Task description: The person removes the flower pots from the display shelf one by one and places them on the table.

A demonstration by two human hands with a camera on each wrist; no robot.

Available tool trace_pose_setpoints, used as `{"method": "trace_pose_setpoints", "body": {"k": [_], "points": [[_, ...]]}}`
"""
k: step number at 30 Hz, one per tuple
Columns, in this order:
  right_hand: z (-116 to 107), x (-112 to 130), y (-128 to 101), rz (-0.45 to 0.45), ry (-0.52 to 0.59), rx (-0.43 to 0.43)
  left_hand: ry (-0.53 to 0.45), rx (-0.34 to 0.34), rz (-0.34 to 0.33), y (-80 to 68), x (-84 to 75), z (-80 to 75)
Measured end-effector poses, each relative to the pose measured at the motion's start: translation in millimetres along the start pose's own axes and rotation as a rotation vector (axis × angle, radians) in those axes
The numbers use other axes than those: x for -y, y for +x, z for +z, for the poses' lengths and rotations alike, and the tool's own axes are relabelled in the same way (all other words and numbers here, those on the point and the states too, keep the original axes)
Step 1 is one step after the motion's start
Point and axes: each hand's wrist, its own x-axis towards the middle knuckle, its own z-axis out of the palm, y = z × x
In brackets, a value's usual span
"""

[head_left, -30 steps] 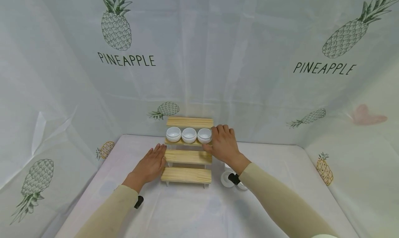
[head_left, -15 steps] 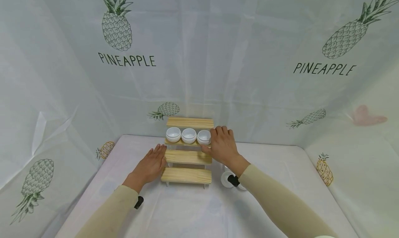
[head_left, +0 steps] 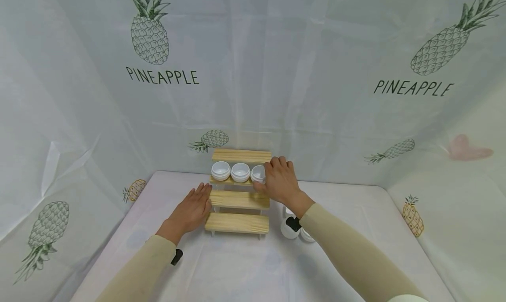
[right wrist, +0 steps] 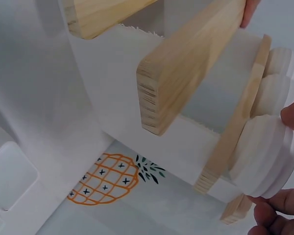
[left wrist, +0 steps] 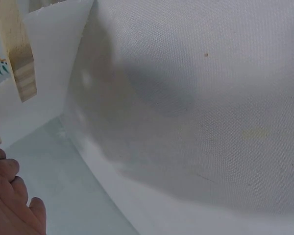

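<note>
The right hand [head_left: 281,182] grips the rightmost of three white bowls [head_left: 258,173] on the wooden stepped shelf's [head_left: 239,199] third step. The left hand [head_left: 192,209] lies flat and relaxed on the table [head_left: 245,267], touching the shelf's left side.

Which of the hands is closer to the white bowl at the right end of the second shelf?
Right. The right hand grips the rightmost white bowl on the wooden rack. The left hand rests flat on the table beside the rack's lower steps.
</note>
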Motion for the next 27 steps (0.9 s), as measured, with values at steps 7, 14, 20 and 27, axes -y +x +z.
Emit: {"method": "trace_pose_setpoints", "body": {"k": [7, 14, 20, 27], "points": [[-3, -1, -2, -0.012, 0.01, 0.021, 0.012, 0.007, -0.001, 0.0, -0.5, -0.7], [-4, -3, -6, -0.03, 0.006, 0.002, 0.005, 0.004, -0.001, -0.2, -1.4, -1.7], [-7, -5, -12, -0.039, -0.02, -0.038, 0.008, 0.008, -0.002, 0.1, -2.0, -1.8], [-8, -11, -21, -0.05, -0.036, -0.07, 0.008, 0.008, 0.001, -0.3, -2.2, -3.4]]}}
